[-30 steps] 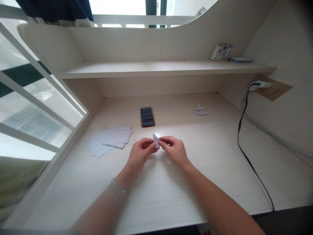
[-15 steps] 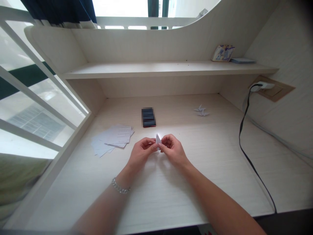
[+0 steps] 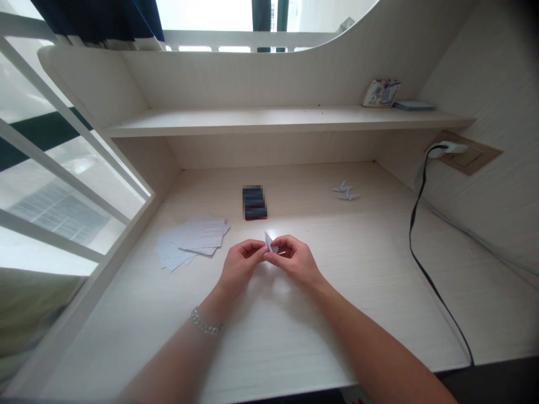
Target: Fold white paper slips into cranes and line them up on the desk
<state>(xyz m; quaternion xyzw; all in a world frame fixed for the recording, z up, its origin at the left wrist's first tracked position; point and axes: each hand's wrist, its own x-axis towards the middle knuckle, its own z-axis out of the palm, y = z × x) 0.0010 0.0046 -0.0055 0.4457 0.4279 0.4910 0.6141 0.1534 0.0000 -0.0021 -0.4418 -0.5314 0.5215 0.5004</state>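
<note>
A small piece of folded white paper [image 3: 269, 242] stands between my hands over the middle of the desk. My left hand [image 3: 244, 259] pinches its left side with thumb and forefinger; a bead bracelet circles that wrist. From the other side my right hand [image 3: 295, 259] grips the paper, thumb and fingers closed on it. Part of the folded piece is hidden by the fingers. Left of my hands lies a loose pile of white paper sheets [image 3: 197, 235], some lined. Folded paper cranes [image 3: 346, 191] rest on the desk at the back right.
Beyond my hands lies a dark pixelated rectangle [image 3: 254, 203]. A black cable [image 3: 415, 247] runs from the wall socket [image 3: 467, 154] down the desk's right side. Above the back, a shelf [image 3: 261, 116] holds a colourful packet [image 3: 381, 93] and a flat pale item [image 3: 415, 105]. White rails border the left.
My fingers have shifted slightly on the folded paper, and it now leans a little more to the left. The whole view has moved a touch.
</note>
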